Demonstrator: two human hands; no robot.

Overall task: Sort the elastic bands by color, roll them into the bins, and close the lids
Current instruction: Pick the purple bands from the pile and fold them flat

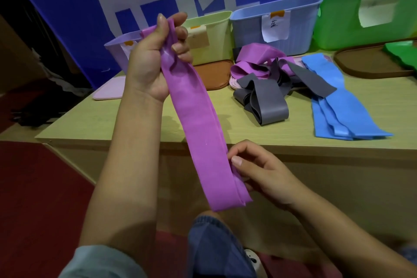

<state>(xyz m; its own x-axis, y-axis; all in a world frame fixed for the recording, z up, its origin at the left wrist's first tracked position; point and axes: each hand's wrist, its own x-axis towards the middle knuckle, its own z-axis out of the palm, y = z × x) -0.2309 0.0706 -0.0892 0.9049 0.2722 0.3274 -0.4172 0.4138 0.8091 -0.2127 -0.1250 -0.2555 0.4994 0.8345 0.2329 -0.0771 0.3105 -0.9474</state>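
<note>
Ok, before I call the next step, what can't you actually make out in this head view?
- Purple bin: inside hidden by the left hand and the purple band.
- Green bin: cut off by the right edge.
- Label on the blue bin: writing too small.
- Bin contents: hidden behind the walls.

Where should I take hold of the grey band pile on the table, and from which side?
Take the grey band at its folded loop end nearest the table's front edge, coming from the front. That end lies free of the others, while its far end runs under the purple band pile and beside the blue bands.
</note>
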